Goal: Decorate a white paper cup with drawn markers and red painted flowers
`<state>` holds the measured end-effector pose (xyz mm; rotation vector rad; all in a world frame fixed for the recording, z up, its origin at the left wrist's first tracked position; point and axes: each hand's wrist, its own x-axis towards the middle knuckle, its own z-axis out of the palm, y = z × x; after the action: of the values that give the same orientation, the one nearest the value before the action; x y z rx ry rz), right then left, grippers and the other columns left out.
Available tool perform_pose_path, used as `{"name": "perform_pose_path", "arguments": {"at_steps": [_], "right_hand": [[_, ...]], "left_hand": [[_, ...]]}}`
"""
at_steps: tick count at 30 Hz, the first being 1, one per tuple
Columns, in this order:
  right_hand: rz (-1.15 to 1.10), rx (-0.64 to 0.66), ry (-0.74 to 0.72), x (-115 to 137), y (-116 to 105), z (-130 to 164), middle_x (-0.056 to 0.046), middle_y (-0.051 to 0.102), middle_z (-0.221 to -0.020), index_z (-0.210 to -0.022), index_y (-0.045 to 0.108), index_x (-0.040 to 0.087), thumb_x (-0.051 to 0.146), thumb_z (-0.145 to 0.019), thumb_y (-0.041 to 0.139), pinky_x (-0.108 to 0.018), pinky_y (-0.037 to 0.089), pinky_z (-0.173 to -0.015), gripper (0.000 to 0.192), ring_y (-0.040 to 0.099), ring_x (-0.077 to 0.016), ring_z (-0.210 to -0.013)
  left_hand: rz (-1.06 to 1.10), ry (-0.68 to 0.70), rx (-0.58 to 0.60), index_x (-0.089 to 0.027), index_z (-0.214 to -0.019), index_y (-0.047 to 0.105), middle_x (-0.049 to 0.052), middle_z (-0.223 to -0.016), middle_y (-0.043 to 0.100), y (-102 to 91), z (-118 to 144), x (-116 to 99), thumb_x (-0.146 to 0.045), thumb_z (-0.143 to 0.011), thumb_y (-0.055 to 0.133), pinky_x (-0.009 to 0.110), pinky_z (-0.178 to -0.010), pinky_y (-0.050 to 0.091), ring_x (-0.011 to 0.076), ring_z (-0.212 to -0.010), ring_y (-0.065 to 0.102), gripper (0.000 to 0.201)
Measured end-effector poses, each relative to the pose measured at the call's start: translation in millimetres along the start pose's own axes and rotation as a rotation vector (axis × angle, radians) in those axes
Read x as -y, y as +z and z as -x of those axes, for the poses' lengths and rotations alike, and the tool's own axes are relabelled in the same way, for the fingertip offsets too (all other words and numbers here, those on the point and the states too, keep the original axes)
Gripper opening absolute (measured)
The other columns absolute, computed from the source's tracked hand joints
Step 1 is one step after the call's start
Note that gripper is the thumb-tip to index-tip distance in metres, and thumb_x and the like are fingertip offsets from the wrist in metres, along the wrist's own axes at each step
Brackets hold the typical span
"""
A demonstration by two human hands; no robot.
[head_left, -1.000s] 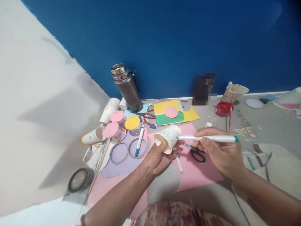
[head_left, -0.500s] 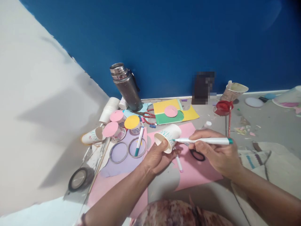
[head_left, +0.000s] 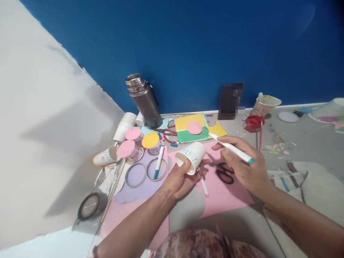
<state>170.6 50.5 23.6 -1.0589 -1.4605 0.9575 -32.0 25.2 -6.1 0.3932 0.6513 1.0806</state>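
Fingers [head_left: 200, 165] of the left hand [head_left: 180, 181] cradle a paper cup [head_left: 192, 156]; the right hand [head_left: 245, 168] pinches a marker [head_left: 231, 148], best steadied before touching down.

A deep blue wall [head_left: 188, 46] fills the upper field, beyond the hand, meeting a pale white wall [head_left: 40, 118] on the left along a slanting edge. A white skirting strip [head_left: 301, 106] runs along the base of the blue wall. Below lies a grey floor [head_left: 309, 143]. Soft shadows fall across the white wall; lighting is even and diffuse.
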Motion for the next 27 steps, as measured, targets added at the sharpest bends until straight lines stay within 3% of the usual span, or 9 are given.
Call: {"name": "perform_pose_path", "arguments": {"at_steps": [3,5,7,12,15,17,20,23,27], "right_hand": [[0.027,0.116,0.082,-3.6,1.5,-3.1,-0.008,0.080,-0.122,-0.130,0.069,0.027,0.048,-0.084,0.086,-0.036,0.063,-0.083,0.053,0.074,-0.0206,-0.090],[-0.009,0.214,0.131,-5.9,3.7,-2.6,-0.010,0.075,-0.135,-0.139,0.064,0.029,0.050,-0.073,0.093,-0.040,0.063,-0.087,0.075,0.075,-0.0238,-0.098],[0.006,0.271,0.162,-6.6,6.2,-0.3,-0.010,0.070,-0.141,-0.143,0.061,0.029,0.049,-0.067,0.096,-0.040,0.063,-0.086,0.085,0.073,-0.0256,-0.102],[0.106,0.320,0.184,-2.5,8.3,2.8,-0.011,0.067,-0.144,-0.144,0.060,0.028,0.043,-0.070,0.090,-0.035,0.060,-0.068,0.081,0.068,-0.0215,-0.087],[0.190,0.369,0.154,1.1,5.5,-1.5,-0.010,0.070,-0.139,-0.145,0.061,0.029,0.040,-0.072,0.088,-0.037,0.061,-0.074,0.079,0.067,-0.0216,-0.088],[0.251,0.406,0.125,3.1,3.2,-5.4,-0.010,0.071,-0.137,-0.146,0.061,0.030,0.042,-0.071,0.089,-0.040,0.061,-0.080,0.081,0.068,-0.0240,-0.095],[0.295,0.445,0.101,4.0,0.9,-9.3,-0.010,0.070,-0.138,-0.147,0.061,0.031,0.047,-0.072,0.090,-0.040,0.061,-0.083,0.083,0.067,-0.0252,-0.100],[0.298,0.487,0.106,1.7,-0.7,-10.0,-0.012,0.068,-0.141,-0.150,0.059,0.029,0.047,-0.073,0.091,-0.041,0.060,-0.086,0.085,0.067,-0.0255,-0.103],[0.205,0.608,0.083,-3.6,-5.9,-10.4,-0.014,0.064,-0.144,-0.156,0.055,0.028,0.047,-0.065,0.099,-0.039,0.060,-0.088,0.104,0.067,-0.0279,-0.109]], "left_hand": [[-0.057,0.069,-0.037,-0.015,-0.130,0.070,0.012,-0.103,0.079,2.0,-0.5,2.4,-0.051,-0.056,0.106,0.036,-0.083,0.058,0.0263,-0.091,0.075,0.089],[-0.101,0.128,-0.062,-0.018,-0.135,0.066,0.010,-0.104,0.077,3.1,-0.9,5.0,-0.052,-0.055,0.106,0.037,-0.084,0.058,0.0249,-0.091,0.073,0.096],[-0.154,0.187,-0.074,-0.021,-0.137,0.065,0.007,-0.105,0.075,2.9,-1.0,8.0,-0.052,-0.056,0.105,0.034,-0.082,0.057,0.0227,-0.091,0.070,0.096],[-0.391,0.295,-0.084,-0.027,-0.136,0.065,0.006,-0.121,0.071,-1.0,0.1,9.2,-0.049,-0.062,0.102,0.030,-0.083,0.055,0.0222,-0.100,0.067,0.085],[-0.508,0.305,-0.069,-0.028,-0.140,0.063,0.010,-0.141,0.066,-2.4,1.3,-2.5,-0.052,-0.064,0.100,0.038,-0.096,0.057,0.0313,-0.122,0.065,0.089],[-0.597,0.322,0.000,-0.029,-0.145,0.060,0.011,-0.147,0.063,-3.3,2.3,-15.3,-0.050,-0.064,0.100,0.044,-0.108,0.054,0.0368,-0.136,0.060,0.092],[-0.800,0.293,0.129,-0.028,-0.147,0.062,0.012,-0.157,0.058,-4.4,4.6,-35.9,-0.043,-0.070,0.098,0.051,-0.121,0.046,0.0407,-0.148,0.052,0.086],[-0.887,0.252,0.150,-0.029,-0.148,0.063,0.012,-0.160,0.058,-3.2,9.8,-52.2,-0.042,-0.074,0.096,0.054,-0.125,0.043,0.0417,-0.148,0.055,0.082],[-0.952,0.142,0.202,-0.030,-0.151,0.061,0.013,-0.162,0.056,1.1,23.7,-66.5,-0.039,-0.076,0.095,0.056,-0.124,0.045,0.0420,-0.146,0.057,0.083]]}}
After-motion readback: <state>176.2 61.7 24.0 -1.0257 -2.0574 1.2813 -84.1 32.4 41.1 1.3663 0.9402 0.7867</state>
